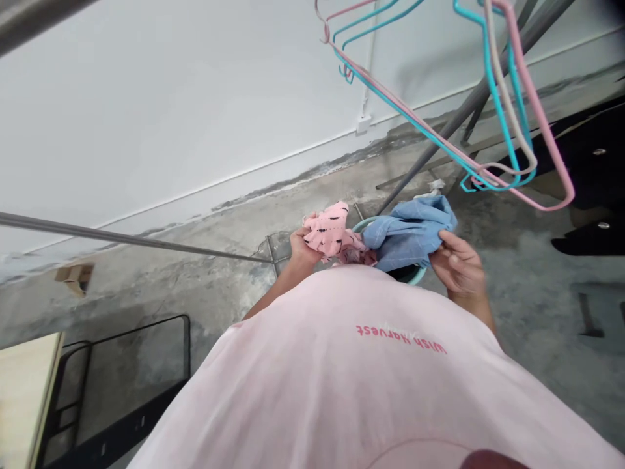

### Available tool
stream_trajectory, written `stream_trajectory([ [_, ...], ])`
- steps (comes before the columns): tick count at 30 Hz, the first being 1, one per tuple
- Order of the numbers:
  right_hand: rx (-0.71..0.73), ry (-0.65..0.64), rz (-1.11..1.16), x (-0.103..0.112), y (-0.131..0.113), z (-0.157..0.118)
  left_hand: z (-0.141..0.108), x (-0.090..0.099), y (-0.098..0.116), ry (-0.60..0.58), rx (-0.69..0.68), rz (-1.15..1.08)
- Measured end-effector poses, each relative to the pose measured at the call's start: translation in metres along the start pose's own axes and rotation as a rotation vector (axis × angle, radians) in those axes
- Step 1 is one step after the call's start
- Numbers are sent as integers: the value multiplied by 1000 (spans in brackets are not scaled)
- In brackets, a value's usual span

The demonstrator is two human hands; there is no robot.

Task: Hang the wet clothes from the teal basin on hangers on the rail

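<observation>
Bunched in my left hand [303,247] is a pink cloth [328,229] with small black marks; its lower folds reach down to the basin's near side. My right hand [458,264] pinches the edge of a light blue denim garment [410,228] between thumb and fingers. The denim lies crumpled over a pale green round basin [416,278], and covers most of its opening. Part of the basin's rim is hidden by my shirt and the clothes. The pink cloth and the denim touch near the middle.
Pink, blue and white hangers [517,130] hang at upper right near a slanted grey pole [439,140]. Another metal pole [137,238] runs in from the left. A cardboard box [75,277] sits on the concrete floor, near a black metal frame [188,345] and a wooden board [27,397].
</observation>
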State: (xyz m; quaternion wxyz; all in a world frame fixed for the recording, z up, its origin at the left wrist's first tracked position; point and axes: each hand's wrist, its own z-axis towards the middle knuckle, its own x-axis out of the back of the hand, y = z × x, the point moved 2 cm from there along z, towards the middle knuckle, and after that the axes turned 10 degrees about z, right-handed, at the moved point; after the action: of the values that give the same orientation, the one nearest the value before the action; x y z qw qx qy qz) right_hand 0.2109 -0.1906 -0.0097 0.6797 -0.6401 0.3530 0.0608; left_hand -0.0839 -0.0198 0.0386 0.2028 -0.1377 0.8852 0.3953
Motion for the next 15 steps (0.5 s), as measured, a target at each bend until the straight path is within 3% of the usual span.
stream_trajectory([
  [3,-22,77,-37,6,2,5,-8,-10,7,-42,18,-128],
  [9,-330,480,-463,47,46,13,-24,-27,15,-256,-36,-240],
  [12,-393,476,-526,52,58,5,-33,-34,17,-324,-37,-229],
  [15,-466,357,-503,38,61,0,-40,-45,21,-348,15,-198],
])
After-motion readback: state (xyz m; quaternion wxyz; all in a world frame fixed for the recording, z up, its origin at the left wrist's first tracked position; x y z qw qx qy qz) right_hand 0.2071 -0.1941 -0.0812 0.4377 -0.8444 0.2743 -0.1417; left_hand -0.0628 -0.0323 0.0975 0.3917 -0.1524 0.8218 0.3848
